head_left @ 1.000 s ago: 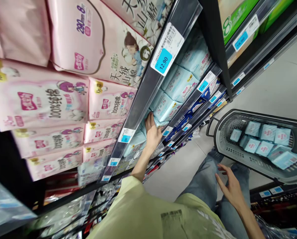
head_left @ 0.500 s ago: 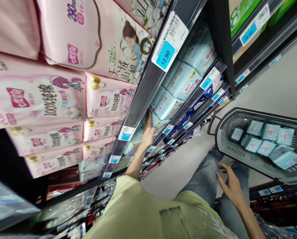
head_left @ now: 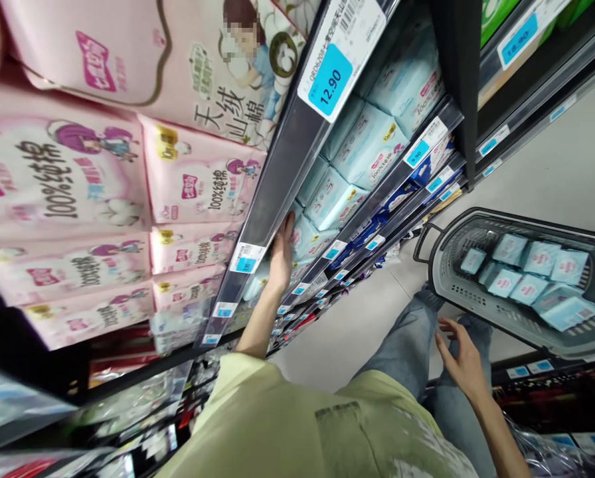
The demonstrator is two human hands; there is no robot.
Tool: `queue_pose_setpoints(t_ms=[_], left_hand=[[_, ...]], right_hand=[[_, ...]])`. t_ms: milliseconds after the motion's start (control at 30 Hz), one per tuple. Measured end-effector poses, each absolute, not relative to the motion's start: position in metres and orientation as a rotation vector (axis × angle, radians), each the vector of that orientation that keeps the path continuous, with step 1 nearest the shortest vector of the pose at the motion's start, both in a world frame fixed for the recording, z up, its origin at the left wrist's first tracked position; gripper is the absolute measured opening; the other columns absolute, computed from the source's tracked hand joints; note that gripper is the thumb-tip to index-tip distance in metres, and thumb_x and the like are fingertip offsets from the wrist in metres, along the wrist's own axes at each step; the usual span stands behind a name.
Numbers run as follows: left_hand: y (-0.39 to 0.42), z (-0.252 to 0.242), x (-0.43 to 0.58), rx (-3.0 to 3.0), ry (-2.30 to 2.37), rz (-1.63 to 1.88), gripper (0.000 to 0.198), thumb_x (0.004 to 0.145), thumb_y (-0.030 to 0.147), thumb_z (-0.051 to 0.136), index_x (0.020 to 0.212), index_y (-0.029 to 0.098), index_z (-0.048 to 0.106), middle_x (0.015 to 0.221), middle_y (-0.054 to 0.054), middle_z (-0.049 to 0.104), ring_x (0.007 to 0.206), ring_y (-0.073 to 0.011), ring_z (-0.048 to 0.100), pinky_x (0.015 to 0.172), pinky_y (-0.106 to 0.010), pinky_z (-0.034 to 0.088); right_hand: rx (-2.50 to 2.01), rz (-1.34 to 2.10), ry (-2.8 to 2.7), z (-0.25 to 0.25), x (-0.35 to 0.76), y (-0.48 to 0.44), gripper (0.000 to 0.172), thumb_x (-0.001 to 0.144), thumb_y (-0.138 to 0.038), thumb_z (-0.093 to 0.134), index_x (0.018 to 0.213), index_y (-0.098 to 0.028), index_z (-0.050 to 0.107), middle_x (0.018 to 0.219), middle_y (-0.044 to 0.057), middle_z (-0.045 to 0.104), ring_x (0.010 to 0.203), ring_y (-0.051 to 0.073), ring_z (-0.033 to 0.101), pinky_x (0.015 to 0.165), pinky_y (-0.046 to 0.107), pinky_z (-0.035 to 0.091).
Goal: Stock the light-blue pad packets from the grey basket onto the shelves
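My left hand [head_left: 280, 257] is inside a shelf, its fingers stretched flat along the side of a light blue sanitary pad pack [head_left: 307, 240]. Its fingertips are partly hidden between that pack and the shelf edge above. More light blue packs [head_left: 333, 196] stand in a row further along the same shelf. Over my thigh hangs my right hand [head_left: 464, 358], holding nothing, fingers loosely apart. To its upper right, a grey shopping basket [head_left: 449, 272] contains several small light blue packs [head_left: 541, 257].
Pink pad packs [head_left: 198, 179] fill the upper shelf at left. A dark shelf rail [head_left: 272, 179] with price tags runs close above my left hand. Blue packs [head_left: 362, 242] sit on the shelf below. A black upright post [head_left: 461, 86] stands at upper right.
My left hand has shifted slightly left and its fingers now lie against the pack's side. The view has moved a little; my right hand stays over the thigh.
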State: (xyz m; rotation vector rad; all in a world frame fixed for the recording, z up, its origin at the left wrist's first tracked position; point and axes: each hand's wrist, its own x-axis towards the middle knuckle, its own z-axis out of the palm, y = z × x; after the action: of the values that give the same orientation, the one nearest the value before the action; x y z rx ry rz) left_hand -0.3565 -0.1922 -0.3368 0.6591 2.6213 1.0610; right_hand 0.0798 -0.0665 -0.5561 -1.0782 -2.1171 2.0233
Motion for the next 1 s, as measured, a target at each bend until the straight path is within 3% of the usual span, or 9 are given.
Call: queue_pose_setpoints(t_ms=[67, 167, 233, 300, 467, 567, 667, 867, 1000], left_hand=[[-0.188, -0.343, -0.327, 0.725, 2.729, 1.002, 0.065, 0.108, 0.062, 0.042, 0.161, 0.023, 0.046, 0.169, -0.013, 0.042, 0.159, -0.025, 0.037, 0.133, -0.044, 0.031], [-0.189, -0.376, -0.258, 1.06, 2.891, 0.844, 0.059, 0.104, 0.038, 0.06, 0.159, 0.022, 0.047, 0.165, -0.014, 0.048, 0.16, -0.0285, 0.036, 0.135, -0.054, 0.022], [-0.194, -0.408, -0.205, 1.254, 2.594, 0.775, 0.049, 0.102, 0.028, 0.058, 0.151, 0.022, 0.056, 0.149, -0.014, 0.064, 0.148, -0.0291, 0.052, 0.131, -0.056, 0.033], [-0.201, -0.437, -0.151, 1.138, 2.075, 0.564, 0.046, 0.102, 0.025, 0.053, 0.146, 0.024, 0.063, 0.142, -0.014, 0.069, 0.139, -0.0293, 0.061, 0.124, -0.053, 0.045], [-0.21, -0.472, -0.059, 0.895, 1.355, 0.26, 0.042, 0.098, 0.028, 0.052, 0.132, 0.034, 0.075, 0.125, -0.014, 0.076, 0.123, -0.0399, 0.069, 0.106, -0.06, 0.054], [-0.206, -0.481, -0.044, 0.762, 1.337, 0.243, 0.037, 0.097, 0.037, 0.055, 0.128, 0.035, 0.076, 0.126, -0.013, 0.075, 0.123, -0.0389, 0.069, 0.108, -0.058, 0.053], [-0.203, -0.491, -0.054, 0.63, 1.495, 0.291, 0.036, 0.095, 0.046, 0.057, 0.119, 0.027, 0.076, 0.123, -0.013, 0.077, 0.12, -0.035, 0.071, 0.111, -0.055, 0.053], [-0.223, -0.518, -0.102, 0.265, 1.759, 0.315, 0.056, 0.09, 0.065, 0.061, 0.123, 0.02, 0.066, 0.116, -0.013, 0.078, 0.112, -0.0307, 0.075, 0.104, -0.048, 0.057], [-0.24, -0.531, -0.105, 0.163, 1.787, 0.319, 0.062, 0.087, 0.069, 0.065, 0.123, 0.019, 0.065, 0.113, -0.013, 0.079, 0.111, -0.0309, 0.075, 0.104, -0.046, 0.057]], right_hand=[[-1.123, 2.039, -2.092, -0.567, 0.081, -0.065, 0.045, 0.102, -0.056, 0.054, 0.133, -0.024, 0.06, 0.126, 0.012, 0.071, 0.107, 0.027, 0.071, 0.093, 0.044, 0.061], [-1.326, 2.056, -1.989, -0.592, 0.084, -0.059, 0.049, 0.097, -0.057, 0.057, 0.131, -0.022, 0.061, 0.125, 0.014, 0.072, 0.106, 0.029, 0.072, 0.095, 0.048, 0.06], [-1.558, 2.072, -1.895, -0.608, 0.09, -0.052, 0.048, 0.093, -0.052, 0.058, 0.126, -0.018, 0.061, 0.121, 0.017, 0.073, 0.105, 0.03, 0.072, 0.097, 0.052, 0.059], [-1.842, 2.082, -1.814, -0.619, 0.101, -0.043, 0.04, 0.088, -0.042, 0.059, 0.117, -0.016, 0.062, 0.116, 0.019, 0.075, 0.104, 0.031, 0.072, 0.101, 0.056, 0.057], [-2.22, 1.894, -1.646, -0.646, 0.146, -0.021, 0.023, 0.084, -0.024, 0.064, 0.105, -0.016, 0.066, 0.106, 0.012, 0.077, 0.097, 0.024, 0.074, 0.101, 0.043, 0.058], [-2.332, 1.778, -1.539, -0.661, 0.17, -0.009, 0.032, 0.088, -0.026, 0.064, 0.119, -0.015, 0.064, 0.111, 0.011, 0.077, 0.098, 0.02, 0.073, 0.099, 0.037, 0.058], [-2.437, 1.633, -1.437, -0.675, 0.184, 0.003, 0.047, 0.091, -0.03, 0.063, 0.134, -0.013, 0.056, 0.127, 0.017, 0.072, 0.106, 0.021, 0.072, 0.101, 0.039, 0.058], [-2.536, 1.454, -1.314, -0.719, 0.188, 0.027, 0.069, 0.092, -0.034, 0.065, 0.148, -0.005, 0.037, 0.149, 0.026, 0.056, 0.125, 0.023, 0.066, 0.105, 0.034, 0.055], [-2.596, 1.383, -1.338, -0.756, 0.185, 0.042, 0.073, 0.092, -0.035, 0.068, 0.15, -0.004, 0.034, 0.155, 0.027, 0.049, 0.138, 0.025, 0.057, 0.117, 0.036, 0.048]])
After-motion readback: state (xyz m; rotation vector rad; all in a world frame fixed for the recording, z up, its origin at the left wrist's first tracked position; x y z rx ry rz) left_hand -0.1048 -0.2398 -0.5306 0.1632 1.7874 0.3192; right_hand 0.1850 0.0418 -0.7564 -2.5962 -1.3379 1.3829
